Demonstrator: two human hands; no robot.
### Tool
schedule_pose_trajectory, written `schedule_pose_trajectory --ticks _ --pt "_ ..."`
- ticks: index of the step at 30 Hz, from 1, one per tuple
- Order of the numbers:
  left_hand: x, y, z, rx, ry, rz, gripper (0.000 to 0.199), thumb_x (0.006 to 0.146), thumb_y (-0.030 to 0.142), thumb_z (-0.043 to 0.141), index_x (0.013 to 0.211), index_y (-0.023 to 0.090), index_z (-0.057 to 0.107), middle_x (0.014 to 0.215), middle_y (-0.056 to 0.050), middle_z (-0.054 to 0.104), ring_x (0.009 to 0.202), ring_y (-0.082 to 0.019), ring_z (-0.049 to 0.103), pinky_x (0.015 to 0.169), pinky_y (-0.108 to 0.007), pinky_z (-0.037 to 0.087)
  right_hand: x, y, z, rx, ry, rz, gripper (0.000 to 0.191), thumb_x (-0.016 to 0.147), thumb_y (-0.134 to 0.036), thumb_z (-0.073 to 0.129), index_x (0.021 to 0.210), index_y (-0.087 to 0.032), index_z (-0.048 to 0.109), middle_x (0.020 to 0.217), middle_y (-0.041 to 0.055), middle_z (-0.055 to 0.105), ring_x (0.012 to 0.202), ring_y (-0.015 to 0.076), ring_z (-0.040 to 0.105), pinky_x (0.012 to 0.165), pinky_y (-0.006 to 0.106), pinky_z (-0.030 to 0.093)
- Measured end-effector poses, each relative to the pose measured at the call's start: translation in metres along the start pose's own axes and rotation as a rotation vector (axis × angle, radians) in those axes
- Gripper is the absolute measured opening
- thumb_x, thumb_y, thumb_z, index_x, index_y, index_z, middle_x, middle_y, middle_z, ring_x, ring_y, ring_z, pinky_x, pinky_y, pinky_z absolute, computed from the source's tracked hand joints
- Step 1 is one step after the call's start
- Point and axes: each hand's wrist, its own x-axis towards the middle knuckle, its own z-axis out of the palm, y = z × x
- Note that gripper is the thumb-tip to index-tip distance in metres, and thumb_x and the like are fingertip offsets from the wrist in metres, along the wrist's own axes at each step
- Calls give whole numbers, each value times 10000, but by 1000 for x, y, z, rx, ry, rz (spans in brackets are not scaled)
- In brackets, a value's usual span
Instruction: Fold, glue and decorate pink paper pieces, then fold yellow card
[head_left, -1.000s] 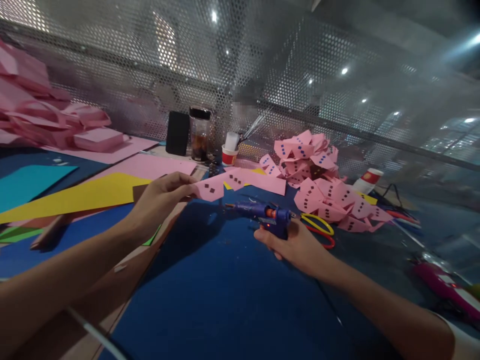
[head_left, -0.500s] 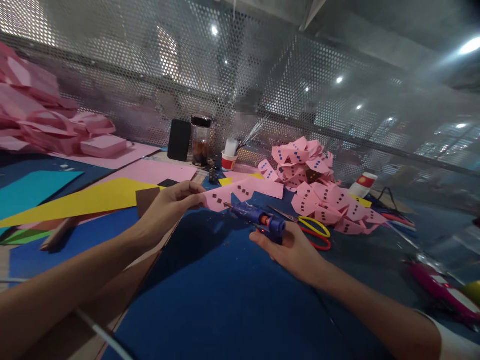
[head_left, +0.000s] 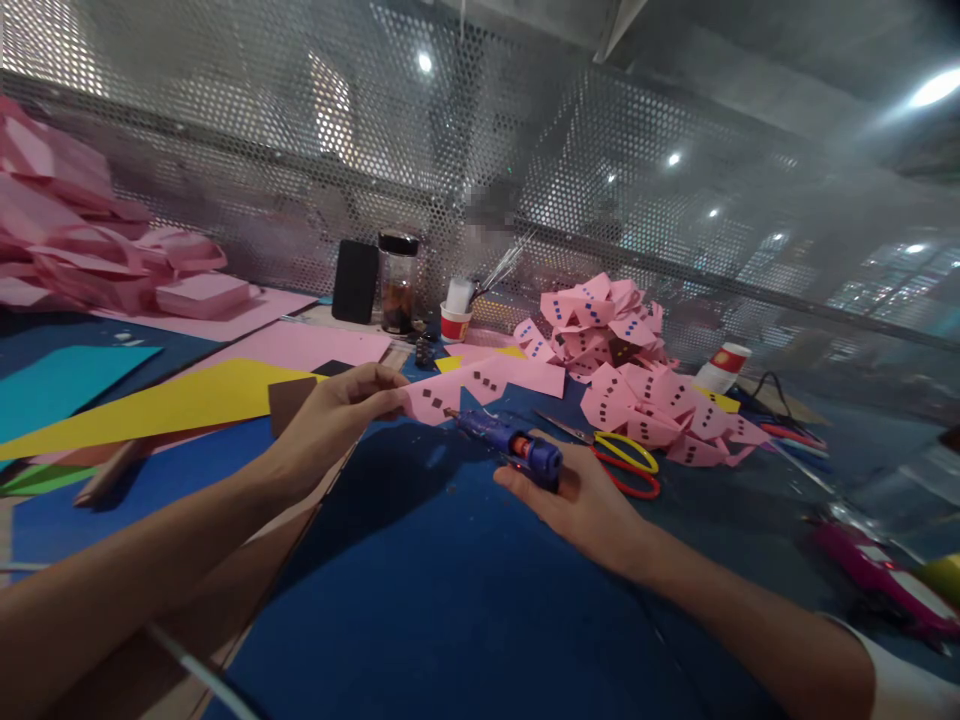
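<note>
Over a blue table [head_left: 450, 620], the left hand [head_left: 364, 402] pinches a squares-marked pink strip [head_left: 453, 386]; the right hand [head_left: 596, 510] grips a glue gun [head_left: 506, 440].
The hands are apart. The gun's tip [head_left: 450, 412], clear of the strip a second ago, is now at its lower edge, seemingly placed for gluing. Scissors [head_left: 626, 462] lie beside the right hand, before pink folds [head_left: 660, 415]; nothing blocks the tip.

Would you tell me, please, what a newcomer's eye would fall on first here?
Probably the blue glue gun in the right hand at centre, pointed at the pink paper strip that the left hand pinches. Next might come the pile of marked pink pieces to the right, then the scissors with yellow and red handles beside the right hand.
</note>
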Motion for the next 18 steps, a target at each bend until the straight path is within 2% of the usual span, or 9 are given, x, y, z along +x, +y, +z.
schedule_pose_trajectory --ticks 11,18 --pt "0 -2 -2 -27 -16 -7 86 793 301 682 831 223 688 804 -8 688 791 -176 636 796 -299 506 0 1 -4 -132 -26 -112 325 933 -464 572 785 -209 434 741 -29 443 668 117 429 601 230 370" --pt "0 -2 -2 -15 -20 3 106 805 309 677 837 208 680 826 -10 695 810 -176 634 814 -302 498 -1 2 -13 -391 -65 -198 67 899 -208 587 900 -202 520 845 1 583 738 149 532 663 251 373"
